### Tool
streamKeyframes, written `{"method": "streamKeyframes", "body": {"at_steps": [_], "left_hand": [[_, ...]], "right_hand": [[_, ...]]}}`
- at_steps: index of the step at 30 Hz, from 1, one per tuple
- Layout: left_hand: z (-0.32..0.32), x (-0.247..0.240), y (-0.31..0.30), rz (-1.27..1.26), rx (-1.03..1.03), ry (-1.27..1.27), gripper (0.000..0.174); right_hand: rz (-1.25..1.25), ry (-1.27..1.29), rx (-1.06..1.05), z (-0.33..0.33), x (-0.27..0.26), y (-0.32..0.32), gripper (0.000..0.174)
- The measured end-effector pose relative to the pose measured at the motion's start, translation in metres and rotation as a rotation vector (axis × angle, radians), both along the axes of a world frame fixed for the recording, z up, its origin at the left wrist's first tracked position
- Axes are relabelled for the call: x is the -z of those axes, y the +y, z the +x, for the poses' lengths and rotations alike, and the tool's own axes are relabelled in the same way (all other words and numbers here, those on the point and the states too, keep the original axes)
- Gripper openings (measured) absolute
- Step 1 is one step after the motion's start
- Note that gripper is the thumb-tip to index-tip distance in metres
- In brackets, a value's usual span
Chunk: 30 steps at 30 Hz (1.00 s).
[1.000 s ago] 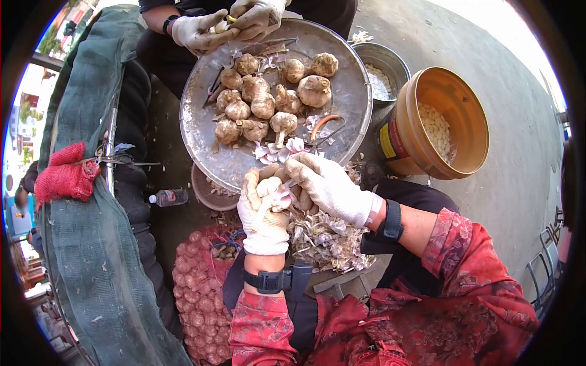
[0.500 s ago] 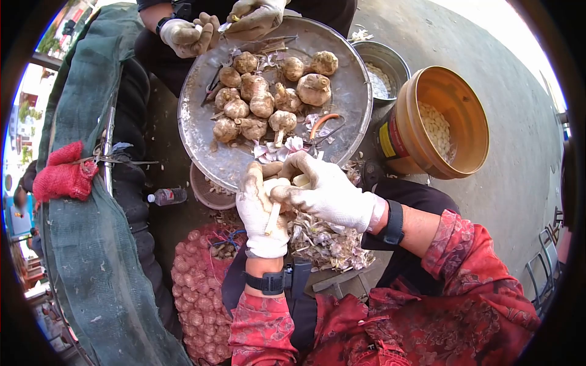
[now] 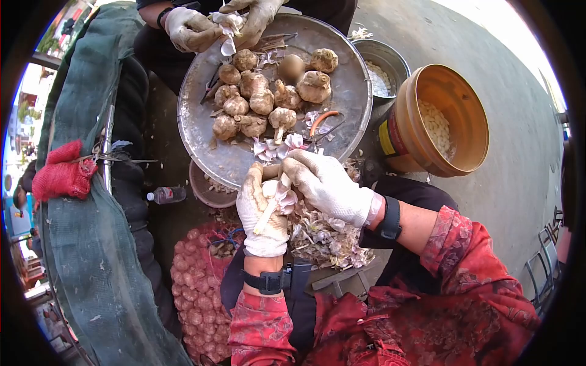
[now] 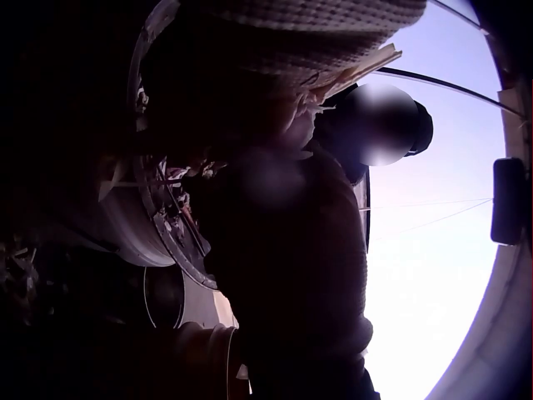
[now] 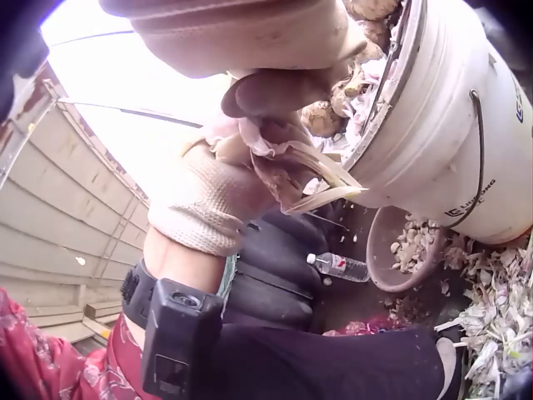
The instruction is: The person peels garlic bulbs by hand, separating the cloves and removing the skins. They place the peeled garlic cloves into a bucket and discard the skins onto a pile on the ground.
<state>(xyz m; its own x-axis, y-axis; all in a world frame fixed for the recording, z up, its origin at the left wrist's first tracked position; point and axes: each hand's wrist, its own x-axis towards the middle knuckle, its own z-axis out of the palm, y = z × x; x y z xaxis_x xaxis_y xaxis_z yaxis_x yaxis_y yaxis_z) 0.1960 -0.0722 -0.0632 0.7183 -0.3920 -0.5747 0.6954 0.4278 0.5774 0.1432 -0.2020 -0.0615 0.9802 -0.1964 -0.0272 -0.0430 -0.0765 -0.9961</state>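
In the head view the gloved left hand [image 3: 262,213] grips a partly peeled garlic head [image 3: 269,190], its stalk and loose skin hanging over the palm. The gloved right hand [image 3: 329,188] has its curled fingers at the same garlic, on its right side; its fingertips are partly hidden. In the right wrist view, papery skin and a split stalk [image 5: 321,171] stick out below the right hand [image 5: 250,42], with the left hand [image 5: 208,196] behind. The left wrist view is mostly dark. Unpeeled garlic heads [image 3: 261,102] lie on the round metal tray [image 3: 198,131] just beyond both hands.
An orange bucket [image 3: 476,131] and a metal pot [image 3: 403,73] hold cloves on the right. Skins [image 3: 329,241] are heaped below the hands. A net sack [image 3: 198,293], bowl [image 3: 198,183] and bottle [image 3: 166,195] are at left. Another person's gloved hands [image 3: 189,29] work across the tray.
The right hand's fingers moved across the garlic and back up to the right, exposing the pinkish skin again. The other person's hands came together around garlic with loose skin.
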Motion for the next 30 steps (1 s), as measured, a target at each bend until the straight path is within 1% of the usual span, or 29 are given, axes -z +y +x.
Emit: {"method": "streamKeyframes", "body": {"at_steps": [1,2,3,5,6,7,8,9,11,12,14,15,17,18,19,21,22,24,25,27,28,30], "left_hand": [[0.001,-0.001,0.001,0.012,0.010,-0.005,0.033],[0.002,0.008,0.006,-0.027,0.035,-0.034,0.038],[0.002,0.007,0.005,-0.027,0.033,-0.035,0.038],[0.000,0.006,0.002,0.076,0.024,-0.146,0.044],[-0.001,0.002,0.000,0.077,0.021,-0.146,0.044],[-0.001,-0.004,-0.003,0.134,0.014,-0.149,0.047],[-0.001,-0.007,-0.004,0.191,0.008,-0.152,0.049],[0.000,-0.006,-0.005,0.191,0.007,-0.152,0.049],[0.001,-0.002,-0.005,0.259,0.021,-0.213,0.054],[0.002,0.003,-0.002,0.259,0.021,-0.213,0.054],[0.005,0.013,0.002,0.179,0.105,-0.180,0.059],[0.004,0.012,0.001,0.179,0.106,-0.179,0.059],[0.001,0.006,-0.003,0.192,0.097,-0.167,0.064],[0.000,0.003,-0.005,0.198,0.093,-0.162,0.067],[0.000,0.000,-0.006,0.197,0.095,-0.162,0.067],[0.000,-0.003,-0.006,0.238,0.128,-0.178,0.068],[0.001,0.002,-0.008,0.224,0.071,-0.188,0.068],[0.001,0.002,-0.006,0.237,0.072,-0.189,0.067],[0.001,0.002,-0.006,0.249,0.070,-0.190,0.067],[-0.001,0.000,-0.007,0.258,0.071,-0.167,0.065],[-0.002,-0.001,-0.007,0.270,0.069,-0.144,0.064],[-0.003,-0.001,-0.009,0.253,0.050,-0.137,0.063]], "right_hand": [[0.002,-0.001,-0.002,0.000,-0.003,-0.002,0.027],[0.290,0.208,-0.027,-0.001,-0.008,-0.006,0.028],[0.576,0.417,-0.050,-0.001,-0.012,-0.008,0.031],[0.556,0.413,-0.051,-0.002,-0.012,-0.012,0.034],[0.653,0.443,-0.041,-0.002,-0.013,-0.016,0.034],[0.749,0.472,-0.031,-0.002,-0.013,-0.019,0.035],[0.777,0.456,-0.066,-0.002,-0.005,-0.023,0.038],[0.777,0.457,-0.067,-0.002,-0.006,-0.023,0.038],[0.715,0.340,-0.070,-0.003,-0.013,-0.023,0.037],[0.716,0.339,-0.069,-0.002,-0.017,-0.023,0.037],[0.427,0.416,-0.133,0.001,-0.025,-0.022,0.035],[0.137,0.318,-0.159,0.001,-0.025,-0.020,0.038],[-0.111,0.105,-0.280,-0.001,-0.028,-0.024,0.050],[-0.110,0.130,-0.300,-0.002,-0.030,-0.023,0.059],[-0.110,0.131,-0.298,-0.002,-0.030,-0.024,0.059],[-0.018,0.214,-0.365,0.000,-0.030,-0.024,0.058],[-0.018,0.214,-0.363,0.000,-0.029,-0.024,0.058],[-0.083,0.078,-0.354,-0.001,-0.022,-0.022,0.055],[-0.083,0.080,-0.351,-0.002,-0.020,-0.019,0.055],[-0.110,0.064,-0.335,-0.002,-0.018,-0.014,0.046],[-0.204,0.061,-0.360,-0.003,-0.023,-0.015,0.049],[-0.191,0.035,-0.344,-0.002,-0.016,-0.014,0.047]]}}
